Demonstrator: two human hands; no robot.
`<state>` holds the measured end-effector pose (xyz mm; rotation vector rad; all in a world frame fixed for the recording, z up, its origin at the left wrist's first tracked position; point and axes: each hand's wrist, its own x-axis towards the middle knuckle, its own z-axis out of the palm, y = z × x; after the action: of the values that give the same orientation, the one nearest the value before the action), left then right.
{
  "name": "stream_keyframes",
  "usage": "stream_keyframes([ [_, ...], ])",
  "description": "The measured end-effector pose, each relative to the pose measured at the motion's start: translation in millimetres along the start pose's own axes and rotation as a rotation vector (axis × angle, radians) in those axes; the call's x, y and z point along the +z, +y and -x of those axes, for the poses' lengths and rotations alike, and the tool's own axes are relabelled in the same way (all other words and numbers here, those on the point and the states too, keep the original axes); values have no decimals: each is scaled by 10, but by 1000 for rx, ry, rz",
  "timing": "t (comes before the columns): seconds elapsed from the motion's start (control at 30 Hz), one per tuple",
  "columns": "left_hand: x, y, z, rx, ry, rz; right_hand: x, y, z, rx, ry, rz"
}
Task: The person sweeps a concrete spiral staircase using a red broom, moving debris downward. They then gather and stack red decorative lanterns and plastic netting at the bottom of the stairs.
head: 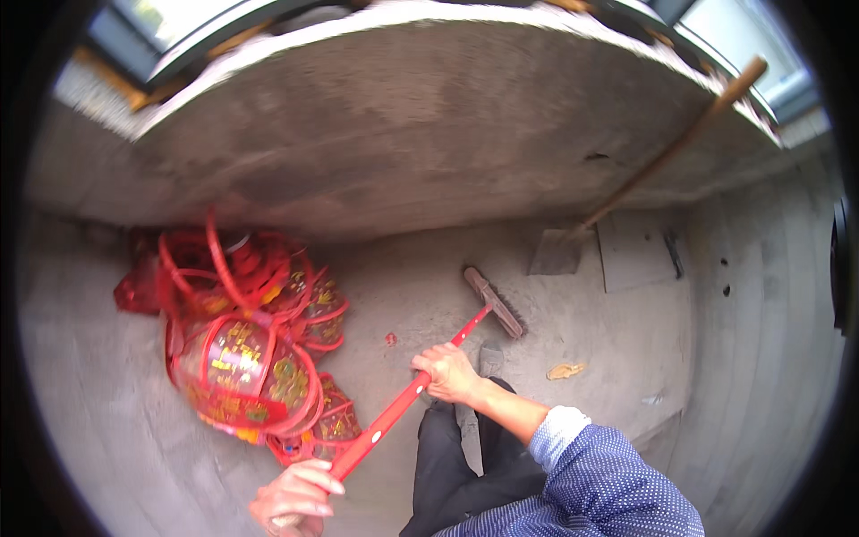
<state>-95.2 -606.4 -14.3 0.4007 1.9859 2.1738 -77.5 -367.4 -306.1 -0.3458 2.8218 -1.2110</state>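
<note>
A push broom with a red handle slants across the view in front of me. My right hand grips the handle partway down, with the arm in a blue dotted sleeve. Around its upper end, at the bottom left, my left hand is closed. The broom's head, a reddish-brown bar with dark bristles, rests on the concrete floor just ahead of my shoes. A scrap of tan material lies right of the broom, and a small red scrap lies left of it.
Red decorative lanterns with gold markings are heaped at the left wall. A flat-bladed shovel leans on the far wall, its wooden handle rising toward the window. Beside it a flat grey board lies in the right corner.
</note>
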Motion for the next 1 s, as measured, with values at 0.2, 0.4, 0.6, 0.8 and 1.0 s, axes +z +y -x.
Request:
stream_keyframes([
  [0.2, -160, 470, 478, 73, 226, -88, 115, -559, -514, -172, -164, -38],
  [0.4, 260, -221, 878, 90, 635, -365, 680, -184, -1308, -337, -314, -110],
  [0.6, 1313, -730, 932, -68, 1001, -250, 882, 331, -922, -406, -551, -287],
  [0.8, 1995, 76, 819, -383, 1068, -558, 337, 224, -449, -520, -938, -351],
  [1.0, 2191, 341, 901, -173, 980, -557, -74, 97, -430, -642, -921, -254],
])
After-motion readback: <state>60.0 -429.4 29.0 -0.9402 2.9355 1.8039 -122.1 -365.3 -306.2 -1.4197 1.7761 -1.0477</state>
